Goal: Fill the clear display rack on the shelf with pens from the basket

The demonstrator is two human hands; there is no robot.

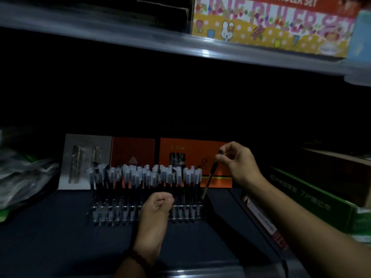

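Note:
A clear display rack (112, 214) stands on the dark shelf (60, 237), holding several pens (128, 177) upright with frosted caps. My right hand (239, 165) pinches the top of a dark pen (209, 178) that slants down toward the rack's right end. My left hand (156, 209) is curled into a fist in front of the rack's middle, touching or very near it; whether it holds anything is hidden. The basket is not in view.
Orange boxes (192, 155) and a grey blister pack (80, 159) lean behind the rack. Plastic bags (22, 177) lie at left. Green and brown boxes (313, 195) sit at right, a red packet (265, 221) beside them. An upper shelf (200, 49) carries a ruler set box (271, 25).

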